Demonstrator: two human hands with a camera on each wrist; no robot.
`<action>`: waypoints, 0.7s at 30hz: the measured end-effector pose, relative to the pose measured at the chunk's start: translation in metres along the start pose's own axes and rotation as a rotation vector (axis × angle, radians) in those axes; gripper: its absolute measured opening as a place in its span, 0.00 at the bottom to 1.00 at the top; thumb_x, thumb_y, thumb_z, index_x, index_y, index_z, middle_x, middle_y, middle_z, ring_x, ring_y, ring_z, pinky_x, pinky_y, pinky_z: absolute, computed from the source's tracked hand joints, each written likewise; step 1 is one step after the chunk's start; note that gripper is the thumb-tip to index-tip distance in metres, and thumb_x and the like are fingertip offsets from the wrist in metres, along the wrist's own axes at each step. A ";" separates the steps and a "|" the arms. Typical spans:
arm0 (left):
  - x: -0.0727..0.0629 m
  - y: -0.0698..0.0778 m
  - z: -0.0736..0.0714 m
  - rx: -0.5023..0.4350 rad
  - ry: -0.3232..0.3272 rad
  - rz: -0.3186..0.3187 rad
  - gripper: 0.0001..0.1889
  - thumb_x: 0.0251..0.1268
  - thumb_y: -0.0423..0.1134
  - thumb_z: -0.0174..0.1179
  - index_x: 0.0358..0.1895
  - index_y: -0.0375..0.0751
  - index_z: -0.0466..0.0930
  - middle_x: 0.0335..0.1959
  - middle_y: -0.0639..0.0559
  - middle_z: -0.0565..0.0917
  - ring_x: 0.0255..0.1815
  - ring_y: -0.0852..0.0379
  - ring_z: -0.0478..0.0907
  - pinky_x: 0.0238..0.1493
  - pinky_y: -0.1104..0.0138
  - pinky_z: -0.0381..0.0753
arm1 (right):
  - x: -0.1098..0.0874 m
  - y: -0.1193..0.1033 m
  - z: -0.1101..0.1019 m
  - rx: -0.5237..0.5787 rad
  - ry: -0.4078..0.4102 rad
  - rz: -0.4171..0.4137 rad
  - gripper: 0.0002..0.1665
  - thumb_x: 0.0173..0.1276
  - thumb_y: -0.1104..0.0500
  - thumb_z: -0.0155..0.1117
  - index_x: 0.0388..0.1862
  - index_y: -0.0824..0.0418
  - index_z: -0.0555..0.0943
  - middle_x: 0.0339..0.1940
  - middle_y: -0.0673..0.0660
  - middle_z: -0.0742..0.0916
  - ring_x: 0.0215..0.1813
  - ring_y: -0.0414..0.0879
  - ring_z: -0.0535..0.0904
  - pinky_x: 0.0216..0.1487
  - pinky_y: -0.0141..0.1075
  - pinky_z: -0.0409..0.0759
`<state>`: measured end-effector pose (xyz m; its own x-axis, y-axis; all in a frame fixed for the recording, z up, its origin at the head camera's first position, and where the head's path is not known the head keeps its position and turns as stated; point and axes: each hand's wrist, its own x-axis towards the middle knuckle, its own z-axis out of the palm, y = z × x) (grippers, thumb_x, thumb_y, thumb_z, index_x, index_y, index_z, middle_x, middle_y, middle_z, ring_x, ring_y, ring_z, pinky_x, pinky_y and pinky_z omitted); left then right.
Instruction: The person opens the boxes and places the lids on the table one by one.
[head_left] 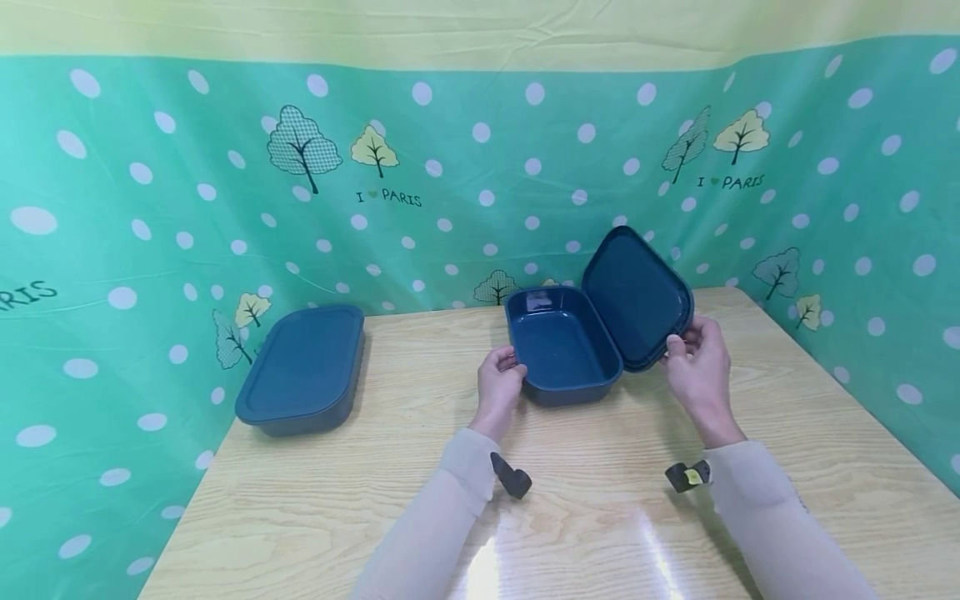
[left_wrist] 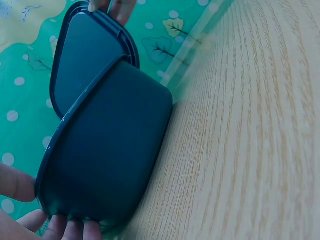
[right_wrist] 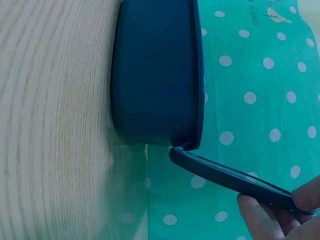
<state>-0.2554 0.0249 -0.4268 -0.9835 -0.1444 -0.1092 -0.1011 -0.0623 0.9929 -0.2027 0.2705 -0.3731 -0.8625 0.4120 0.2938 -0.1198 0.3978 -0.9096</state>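
Note:
A dark blue rectangular food container [head_left: 558, 342] sits uncovered on the table, and nothing shows inside it. My left hand [head_left: 501, 385] grips its near left side; the left wrist view has the thumb at the rim and the fingers against the outer wall [left_wrist: 100, 150]. My right hand [head_left: 697, 367] pinches the matching lid [head_left: 637, 296] by its right edge, thumb on one face and fingers on the other. The lid is tilted up at the container's right side, its lower edge close to the rim. In the right wrist view the lid [right_wrist: 230, 175] slants away from the container.
A second dark blue container [head_left: 303, 367] with its lid on stands at the left of the wooden table [head_left: 420, 467]. A green dotted cloth [head_left: 450, 183] hangs behind the table and along both sides. Small black devices are strapped to both wrists.

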 end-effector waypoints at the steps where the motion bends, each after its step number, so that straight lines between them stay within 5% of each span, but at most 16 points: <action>1: 0.000 0.000 0.000 -0.001 -0.002 -0.002 0.22 0.60 0.25 0.57 0.59 0.35 0.74 0.53 0.40 0.78 0.52 0.50 0.77 0.51 0.61 0.78 | 0.000 0.000 0.000 0.009 0.000 0.003 0.21 0.73 0.64 0.46 0.64 0.68 0.64 0.47 0.61 0.75 0.44 0.46 0.74 0.39 0.26 0.81; 21: -0.004 0.004 -0.001 -0.008 -0.005 -0.008 0.21 0.60 0.24 0.56 0.58 0.35 0.74 0.51 0.42 0.79 0.52 0.50 0.76 0.51 0.61 0.78 | 0.006 0.008 -0.005 0.101 -0.003 0.086 0.22 0.75 0.63 0.45 0.65 0.69 0.60 0.45 0.57 0.72 0.43 0.45 0.75 0.39 0.27 0.81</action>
<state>-0.2520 0.0244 -0.4229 -0.9833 -0.1391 -0.1171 -0.1079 -0.0719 0.9916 -0.2065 0.2797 -0.3770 -0.8729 0.4389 0.2131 -0.0943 0.2769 -0.9563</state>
